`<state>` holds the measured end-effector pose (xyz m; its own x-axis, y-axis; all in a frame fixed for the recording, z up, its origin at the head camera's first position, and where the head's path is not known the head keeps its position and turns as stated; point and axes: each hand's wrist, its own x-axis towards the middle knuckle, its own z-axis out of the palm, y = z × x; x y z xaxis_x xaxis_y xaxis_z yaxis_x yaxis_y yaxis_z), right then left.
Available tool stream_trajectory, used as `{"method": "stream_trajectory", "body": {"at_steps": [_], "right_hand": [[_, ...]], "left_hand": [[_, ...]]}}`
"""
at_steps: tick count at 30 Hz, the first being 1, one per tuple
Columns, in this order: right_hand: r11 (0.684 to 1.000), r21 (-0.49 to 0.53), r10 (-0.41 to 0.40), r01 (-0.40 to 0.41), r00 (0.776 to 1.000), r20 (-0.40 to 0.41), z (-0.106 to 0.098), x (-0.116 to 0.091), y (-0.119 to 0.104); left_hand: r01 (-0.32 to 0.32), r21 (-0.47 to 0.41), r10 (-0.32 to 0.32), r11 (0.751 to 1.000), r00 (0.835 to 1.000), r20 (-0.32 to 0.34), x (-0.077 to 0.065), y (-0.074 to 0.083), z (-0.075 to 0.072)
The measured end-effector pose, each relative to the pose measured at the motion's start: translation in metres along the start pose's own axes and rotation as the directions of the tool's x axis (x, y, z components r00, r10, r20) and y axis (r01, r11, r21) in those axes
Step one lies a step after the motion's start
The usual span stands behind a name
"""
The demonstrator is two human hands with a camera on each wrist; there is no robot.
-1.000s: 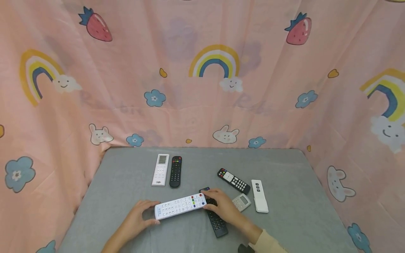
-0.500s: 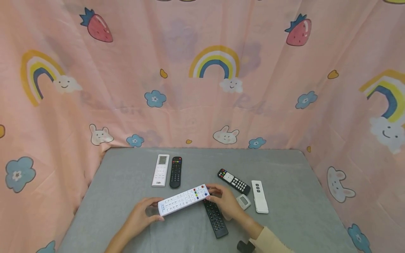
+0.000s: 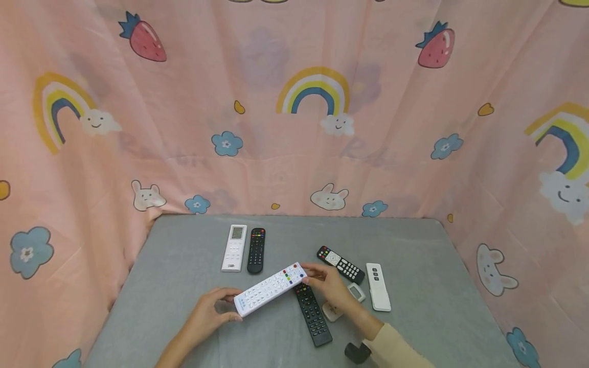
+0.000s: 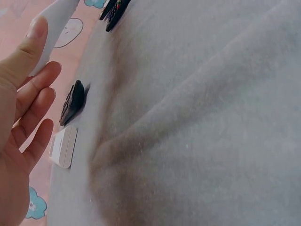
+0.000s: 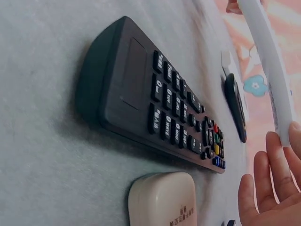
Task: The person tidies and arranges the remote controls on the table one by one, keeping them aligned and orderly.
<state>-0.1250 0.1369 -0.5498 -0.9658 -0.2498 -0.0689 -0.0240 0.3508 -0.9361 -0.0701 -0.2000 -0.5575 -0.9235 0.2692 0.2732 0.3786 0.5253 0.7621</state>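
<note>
Both hands hold a white remote control [image 3: 270, 290] above the grey table, its right end angled toward the back. My left hand [image 3: 204, 317] pinches the near left end, and in the left wrist view its thumb [image 4: 34, 40] lies along the casing. At the other end my right hand [image 3: 332, 287] pinches the corner with the coloured buttons. Below that hand lies a black remote [image 3: 315, 319], its top end partly covered by the white one. A small off-white remote with a screen [image 3: 357, 292] is partly hidden behind the right hand and wrist.
At the back left, a white remote with a screen [image 3: 234, 249] lies beside a black remote [image 3: 256, 250]. A black remote with pale buttons [image 3: 341, 265] and a slim white remote [image 3: 378, 287] lie to the right. Pink printed cloth [image 3: 313, 153] surrounds the grey tabletop [image 3: 184, 266].
The white remote has moved slightly right and toward the back, its right end swinging farther back. Both hands moved with it, uncovering more of the black remote and the small off-white remote.
</note>
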Motion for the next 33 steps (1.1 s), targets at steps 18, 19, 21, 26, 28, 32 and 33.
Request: {"method": "stream_trajectory", "body": {"at_steps": [18, 19, 21, 26, 28, 32, 33], "right_hand": [[0.997, -0.054, 0.061, -0.063, 0.998, -0.033, -0.004, 0.024, -0.012], [0.996, -0.056, 0.061, -0.062, 0.998, -0.035, -0.003, 0.026, -0.013], [0.996, -0.056, 0.065, -0.068, 0.997, -0.039, -0.004, 0.03, -0.018], [0.994, -0.069, 0.081, -0.085, 0.995, -0.063, -0.003, 0.037, -0.026], [0.993, -0.072, 0.086, -0.09, 0.994, -0.067, -0.003, 0.04, -0.027], [0.995, -0.072, 0.068, -0.073, 0.996, -0.059, -0.003, 0.045, -0.026], [0.995, -0.07, 0.065, -0.069, 0.996, -0.055, -0.003, 0.047, -0.027]], "left_hand": [[0.039, -0.084, -0.041, 0.996, 0.999, -0.016, 0.003, 0.003, 0.008], [0.029, -0.091, -0.031, 0.995, 0.999, -0.026, 0.004, 0.003, 0.009], [0.008, -0.1, -0.013, 0.995, 0.999, -0.047, 0.004, 0.003, 0.01], [-0.011, -0.101, 0.002, 0.995, 0.996, -0.086, 0.006, 0.005, 0.014], [-0.002, -0.097, -0.008, 0.995, 0.995, -0.095, 0.006, 0.005, 0.016], [0.004, -0.089, -0.015, 0.996, 0.992, -0.122, 0.006, 0.005, 0.019], [0.0, -0.088, -0.012, 0.996, 0.992, -0.129, 0.007, 0.005, 0.021]]}}
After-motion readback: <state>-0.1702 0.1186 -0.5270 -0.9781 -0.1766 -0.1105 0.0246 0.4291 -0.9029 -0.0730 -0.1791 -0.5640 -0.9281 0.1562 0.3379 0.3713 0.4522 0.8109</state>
